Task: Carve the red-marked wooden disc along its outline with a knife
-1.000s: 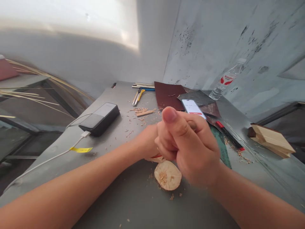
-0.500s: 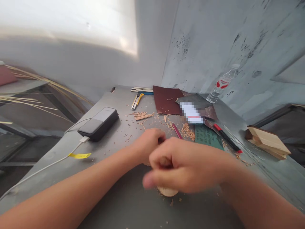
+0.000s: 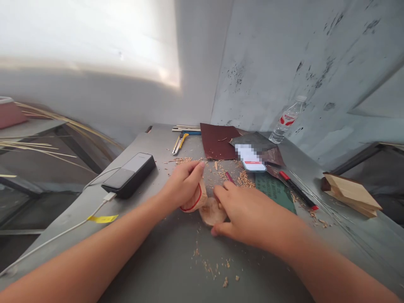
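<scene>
My left hand [image 3: 186, 183] is closed around a pale wooden piece [image 3: 200, 197] that carries a curved red line near its edge. Beside it, just above the metal table [image 3: 151, 256], is a rounded wooden piece [image 3: 212, 212] with a hollow-looking face. The thumb and fingers of my right hand [image 3: 238, 206] grip that rounded piece at its right side. Whether the two wooden parts are joined, I cannot tell. Behind my right fingers, a dark red thin tool [image 3: 229, 177] lies partly hidden among wood shavings [image 3: 245, 180].
Towards the back are a yellow utility knife [image 3: 180, 143], brown sandpaper [image 3: 218, 141], a phone [image 3: 252, 162] and a water bottle [image 3: 285, 120]. A power bank [image 3: 129, 174] with a white cable lies left. Green sandpaper [image 3: 274, 191], a marker [image 3: 298, 190] and a wood block [image 3: 352, 193] lie right.
My right hand has opened from a curled, raised pose and lowered onto the rounded wooden piece. My left hand has turned, bringing the red-lined wood into sight. Crumbs now show on the table in front.
</scene>
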`<control>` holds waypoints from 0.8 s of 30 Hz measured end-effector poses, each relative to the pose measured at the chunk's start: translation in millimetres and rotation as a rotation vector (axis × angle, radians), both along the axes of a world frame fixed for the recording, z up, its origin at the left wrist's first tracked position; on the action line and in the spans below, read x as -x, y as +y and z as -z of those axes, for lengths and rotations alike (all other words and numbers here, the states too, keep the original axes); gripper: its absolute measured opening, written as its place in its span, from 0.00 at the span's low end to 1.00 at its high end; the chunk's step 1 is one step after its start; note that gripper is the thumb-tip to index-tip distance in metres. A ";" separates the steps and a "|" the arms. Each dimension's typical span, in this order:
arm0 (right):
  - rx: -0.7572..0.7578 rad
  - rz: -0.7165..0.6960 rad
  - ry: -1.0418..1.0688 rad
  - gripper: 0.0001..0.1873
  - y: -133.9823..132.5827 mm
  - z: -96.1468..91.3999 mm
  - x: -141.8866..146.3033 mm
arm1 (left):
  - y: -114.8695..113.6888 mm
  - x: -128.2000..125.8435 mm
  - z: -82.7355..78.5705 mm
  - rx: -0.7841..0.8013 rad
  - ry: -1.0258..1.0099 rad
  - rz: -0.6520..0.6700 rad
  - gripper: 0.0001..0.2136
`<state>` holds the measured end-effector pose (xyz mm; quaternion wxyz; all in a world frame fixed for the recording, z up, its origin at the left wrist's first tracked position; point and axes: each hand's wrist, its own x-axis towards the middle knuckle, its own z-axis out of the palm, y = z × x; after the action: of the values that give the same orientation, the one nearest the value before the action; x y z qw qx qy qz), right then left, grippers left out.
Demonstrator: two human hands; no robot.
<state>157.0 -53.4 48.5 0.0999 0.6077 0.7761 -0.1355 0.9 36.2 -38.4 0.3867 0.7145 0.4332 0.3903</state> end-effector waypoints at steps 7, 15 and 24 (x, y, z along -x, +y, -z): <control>-0.129 -0.057 0.107 0.12 22.9 22.3 -10.5 | 7.1 7.3 -3.4 0.134 -0.212 -0.114 0.20; -0.343 -0.025 -0.145 0.32 28.3 29.8 -4.8 | 6.9 6.4 -9.0 0.163 -0.244 -0.153 0.20; -0.342 -0.005 -0.122 0.26 33.0 31.4 -12.1 | 8.0 5.6 -3.7 0.153 -0.225 -0.125 0.20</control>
<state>169.1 -20.4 17.0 0.0423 0.6211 0.7817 0.0358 -4.7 44.2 -34.6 0.4612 0.6063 0.4593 0.4569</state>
